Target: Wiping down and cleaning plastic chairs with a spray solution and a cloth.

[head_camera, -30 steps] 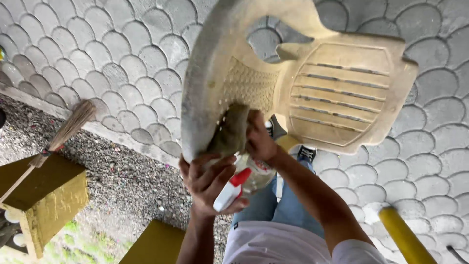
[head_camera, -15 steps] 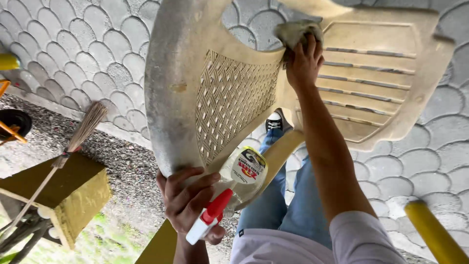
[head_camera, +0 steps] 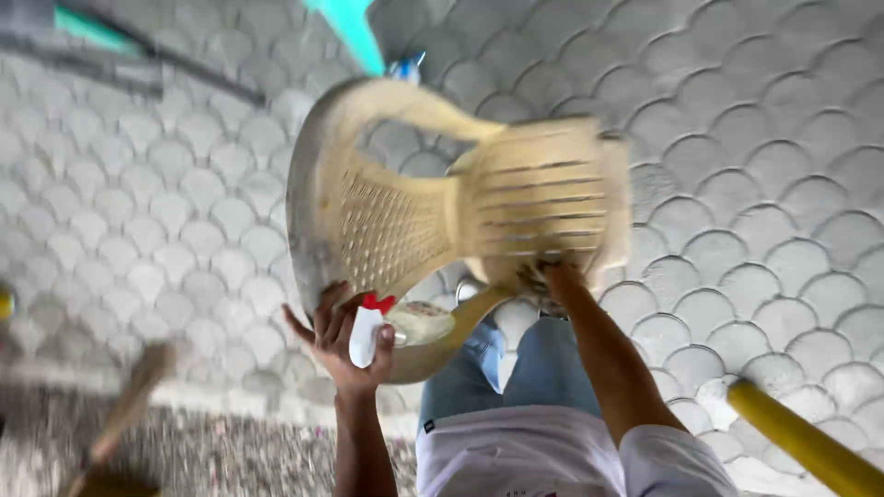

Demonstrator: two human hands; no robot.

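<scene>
- Chair [head_camera: 516, 198], cream plastic and grimy, fills the middle of my view; it is tipped on its side over the grey scalloped paving [head_camera: 764, 166], its perforated back toward the left and its slatted seat toward the right.
- My left hand [head_camera: 343, 339] sits at the lower left edge of the chair, just under the curved rim of the back. Its fingers are curled round a spray bottle [head_camera: 368, 331], white with a red trigger, and the thumb and forefinger spread up toward the rim; I cannot tell whether they actually touch it.
- The bottle lies across the palm, trigger end up, its wider body running right toward the chair's leg.
- My right hand [head_camera: 543, 276] is at the lower edge of the slatted seat, pressed against the plastic. It is closed over something dark and crumpled, but the blur keeps me from saying what that is.
- So the chair stands above and between both hands, the left at its back, the right at its seat.
- Below the chair I see blue jeans [head_camera: 543, 368] and a white shirt [head_camera: 525, 456].
- A yellow pole [head_camera: 801, 442] crosses the lower right corner, well apart from the chair.
- A wooden handle [head_camera: 129, 405] lies blurred at lower left, on gravel.
</scene>
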